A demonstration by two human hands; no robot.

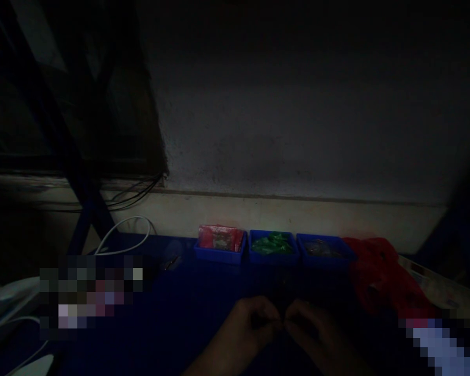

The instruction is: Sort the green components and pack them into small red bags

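Both hands meet low in the middle of the dim head view, over the blue table (172, 324). My left hand (245, 326) has its thumb and fingertips pressed together. Opposite it, my right hand (317, 331) makes a similar pinch, the fingertips of the two nearly touching. Whatever lies between the fingertips is too small and dark to make out. Beyond the hands stand three blue trays in a row: a left tray (219, 255) with red packets (219, 237), a middle tray (274, 259) with green plastic packets (272, 244), and a right tray (329, 261) with clear packets (323, 248).
A red plastic bag (387, 271) lies right of the trays, beside a pale box (442, 287). A small metal tool (170, 262) rests left of the trays. White cable (131, 248) loops at the left, near a blue frame post (90, 209). A wall rises behind.
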